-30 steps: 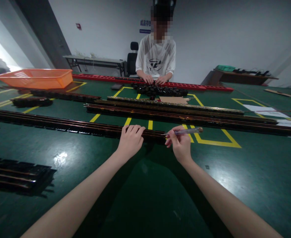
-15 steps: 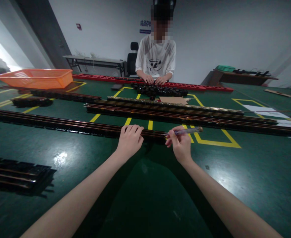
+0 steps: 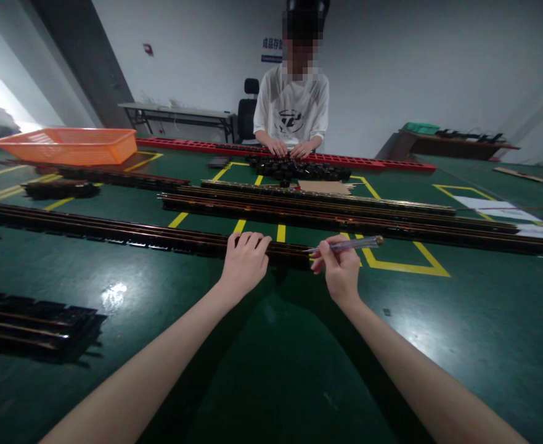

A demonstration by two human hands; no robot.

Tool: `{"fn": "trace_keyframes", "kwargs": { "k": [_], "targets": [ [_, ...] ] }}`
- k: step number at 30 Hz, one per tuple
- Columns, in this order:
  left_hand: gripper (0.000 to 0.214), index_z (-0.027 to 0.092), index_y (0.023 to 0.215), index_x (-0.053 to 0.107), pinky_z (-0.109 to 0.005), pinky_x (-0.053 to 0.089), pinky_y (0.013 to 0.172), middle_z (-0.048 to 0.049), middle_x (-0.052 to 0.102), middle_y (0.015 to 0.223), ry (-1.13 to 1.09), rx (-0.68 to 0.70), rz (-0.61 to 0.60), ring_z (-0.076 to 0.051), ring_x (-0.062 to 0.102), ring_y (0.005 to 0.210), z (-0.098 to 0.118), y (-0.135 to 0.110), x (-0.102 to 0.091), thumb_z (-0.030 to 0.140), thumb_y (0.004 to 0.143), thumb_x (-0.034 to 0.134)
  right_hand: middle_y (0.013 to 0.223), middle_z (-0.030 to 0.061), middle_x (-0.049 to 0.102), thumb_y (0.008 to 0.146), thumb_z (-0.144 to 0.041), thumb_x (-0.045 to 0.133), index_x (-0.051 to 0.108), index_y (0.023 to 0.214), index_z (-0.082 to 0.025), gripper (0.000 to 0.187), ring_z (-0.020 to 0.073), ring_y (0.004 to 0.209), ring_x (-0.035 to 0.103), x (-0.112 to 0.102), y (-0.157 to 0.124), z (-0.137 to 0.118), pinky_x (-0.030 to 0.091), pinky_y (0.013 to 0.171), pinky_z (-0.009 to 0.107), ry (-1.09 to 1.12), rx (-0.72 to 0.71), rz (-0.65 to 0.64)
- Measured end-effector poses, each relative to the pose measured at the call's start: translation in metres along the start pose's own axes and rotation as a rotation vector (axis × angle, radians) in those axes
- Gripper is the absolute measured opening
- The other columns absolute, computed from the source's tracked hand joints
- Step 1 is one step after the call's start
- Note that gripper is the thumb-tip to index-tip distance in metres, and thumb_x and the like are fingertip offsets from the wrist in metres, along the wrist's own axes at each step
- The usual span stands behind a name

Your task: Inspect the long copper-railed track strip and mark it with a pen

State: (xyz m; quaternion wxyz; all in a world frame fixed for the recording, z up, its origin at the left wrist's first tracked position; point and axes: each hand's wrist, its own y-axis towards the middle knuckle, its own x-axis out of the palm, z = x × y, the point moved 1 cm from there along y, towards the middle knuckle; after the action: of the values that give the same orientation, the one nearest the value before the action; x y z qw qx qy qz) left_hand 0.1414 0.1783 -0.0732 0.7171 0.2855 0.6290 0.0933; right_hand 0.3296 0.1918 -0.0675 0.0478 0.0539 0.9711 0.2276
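A long black rail with copper-coloured strips (image 3: 183, 239) lies across the table in front of me. My left hand (image 3: 244, 262) is closed over it near its right end, fingers on the far side. In my right hand (image 3: 340, 271) is a small screwdriver (image 3: 354, 244) with a clear purplish handle, gripped between thumb and fingers. Its thin shaft points left, and the tip is at the rail's right end; whether it touches is too small to tell.
Beyond lies a stack of long black rails (image 3: 308, 213). More rails (image 3: 26, 324) sit at the near left. An orange basket (image 3: 68, 148) stands far left. Across the table a person (image 3: 292, 111) handles black parts (image 3: 303, 168) beside a red slotted rack (image 3: 382, 163). Papers (image 3: 495, 207) lie right.
The screwdriver and my right hand have shifted very slightly right. My left hand keeps its place on the rail.
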Motion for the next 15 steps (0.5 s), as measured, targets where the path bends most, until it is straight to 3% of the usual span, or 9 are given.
{"fn": "trace_keyframes", "kwargs": {
  "k": [10, 15],
  "targets": [
    [0.034, 0.017, 0.112, 0.062, -0.049, 0.036, 0.097, -0.0107, 0.065, 0.111, -0.002, -0.006, -0.005, -0.027, 0.056, 0.106, -0.0003, -0.0004, 0.0007, 0.014, 0.087, 0.039, 0.053, -0.0045, 0.057, 0.085, -0.035, 0.056, 0.049, 0.074, -0.02, 0.021, 0.0091, 0.038, 0.055, -0.0022, -0.0006, 0.0016, 0.043, 0.034, 0.019, -0.024, -0.042, 0.111],
    [0.032, 0.016, 0.112, 0.061, -0.048, 0.036, 0.097, -0.0105, 0.065, 0.112, -0.015, -0.009, -0.02, -0.026, 0.057, 0.106, -0.0015, -0.0002, 0.001, 0.015, 0.088, 0.04, 0.054, -0.0046, 0.057, 0.086, -0.034, 0.055, 0.049, 0.074, -0.02, 0.019, 0.0088, 0.039, 0.055, -0.0035, -0.0002, 0.0017, 0.043, 0.035, 0.019, -0.034, -0.043, 0.105]
  ]
}}
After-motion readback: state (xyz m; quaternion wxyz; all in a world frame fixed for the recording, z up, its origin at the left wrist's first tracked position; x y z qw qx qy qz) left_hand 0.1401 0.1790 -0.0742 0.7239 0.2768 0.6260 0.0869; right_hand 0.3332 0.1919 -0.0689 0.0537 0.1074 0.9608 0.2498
